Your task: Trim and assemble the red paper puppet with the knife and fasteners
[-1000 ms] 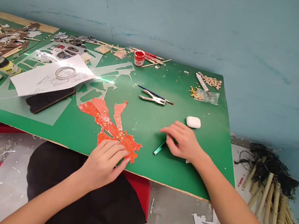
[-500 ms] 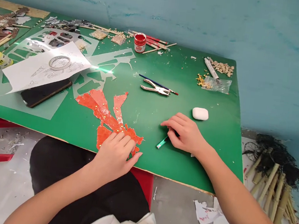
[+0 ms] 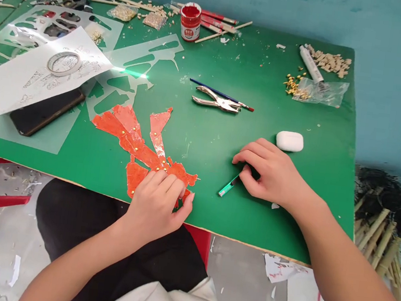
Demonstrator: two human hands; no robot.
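Observation:
A flat orange-red jointed cut-out figure (image 3: 141, 151), dotted with brass-coloured fasteners, lies near the table's front edge. My left hand (image 3: 160, 201) rests over its lower right part, fingers bent down onto it and thumb held out to the side, hiding some of the pieces. Farther right, my right hand (image 3: 270, 173) is low over the table with curled fingers. Its thumb and forefinger close at the upper end of a slim green tool (image 3: 228, 186), whose kind I cannot make out. A white rounded case (image 3: 290, 141) sits just beyond that hand.
A silver hole punch (image 3: 217, 101) and a blue paintbrush (image 3: 221, 94) lie mid-table. Behind stands a red paint jar (image 3: 190, 29). Gold fasteners (image 3: 296, 86) and a white tube (image 3: 311, 64) are at back right. Left are a phone (image 3: 45, 113), paper (image 3: 20, 84) and a tape roll (image 3: 63, 64).
The whole view has shifted and looks slightly closer. Both hands keep nearly the same places, the left on the orange-red figure, the right at the green tool.

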